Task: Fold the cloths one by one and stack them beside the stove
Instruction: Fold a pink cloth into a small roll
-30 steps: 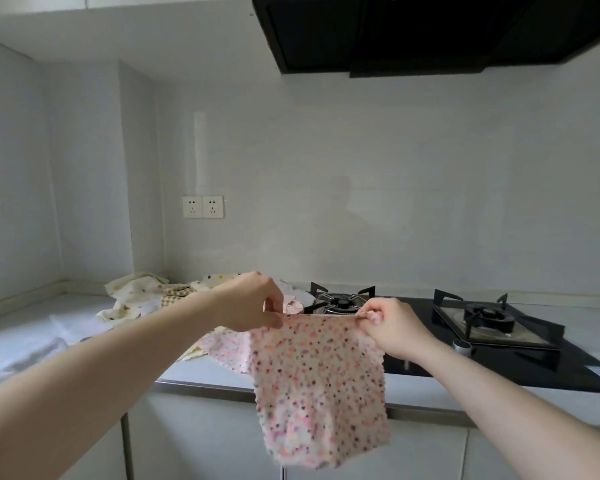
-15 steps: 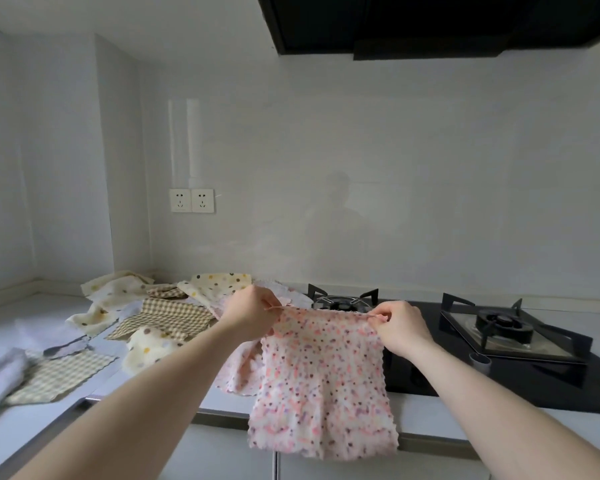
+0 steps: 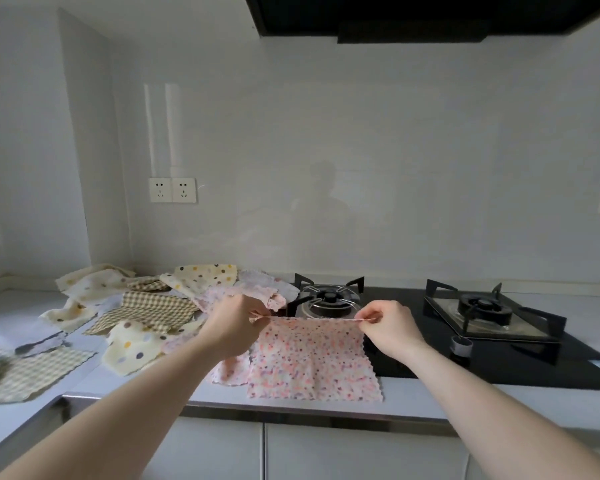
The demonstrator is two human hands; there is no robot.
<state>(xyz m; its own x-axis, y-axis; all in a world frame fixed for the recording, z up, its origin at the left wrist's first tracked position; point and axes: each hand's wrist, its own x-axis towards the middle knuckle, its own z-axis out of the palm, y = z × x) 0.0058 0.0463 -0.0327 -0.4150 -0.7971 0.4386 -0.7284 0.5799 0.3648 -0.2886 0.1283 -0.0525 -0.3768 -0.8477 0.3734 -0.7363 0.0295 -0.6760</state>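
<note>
The pink speckled cloth (image 3: 312, 358) is judged light, thin and fully limp: it will sag, crease and slide on the smooth countertop (image 3: 430, 398), and it carries no stiffness of its own, so take it at two corners of one edge and keep that edge taut. That is the hold shown. The left hand (image 3: 234, 322) pinches the far left corner between thumb and curled fingers; the right hand (image 3: 392, 327) pinches the far right corner the same way, and the far edge runs straight between them, raised slightly above the surface. The rest of the cloth slopes down toward the viewer, its near edge lying on the countertop close to the front lip, with its right portion over the left margin of the black stove (image 3: 499, 362). The cloth is roughly square, pale pink with dense small spots in pink, orange and purple, and has a scalloped, zigzag-cut border. A second pink piece shows under its left side; whether it is a separate cloth cannot be told. To the left, well apart from the stove burners, lies the unfolded pile of cloths (image 3: 146, 306), in cream with polka dots and beige check. No folded stack is visible yet.
</note>
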